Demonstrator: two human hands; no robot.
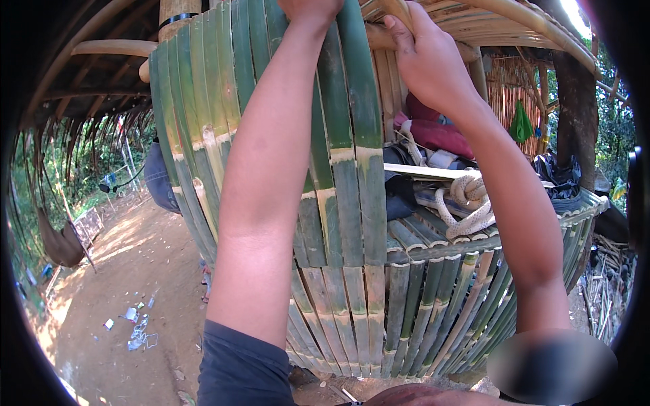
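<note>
Both my arms reach up to a wall of green split-bamboo slats [203, 122]. My left hand [308, 8] is at the top edge of the picture, against a tall upright slat [355, 135]; its fingers are cut off by the frame. My right hand [423, 57] grips a pale horizontal bamboo pole [379, 37] under the roof slats. A lower bamboo wall [406, 318] runs beneath my right forearm.
Behind the opening lie a thick white rope [467, 203], red cloth [440, 135] and dark bundles [399, 189] on a slatted floor. A green bag [520, 125] hangs at the back. Bare earth with litter [135, 331] lies lower left. A person in dark clothes [159, 176] stands behind the wall.
</note>
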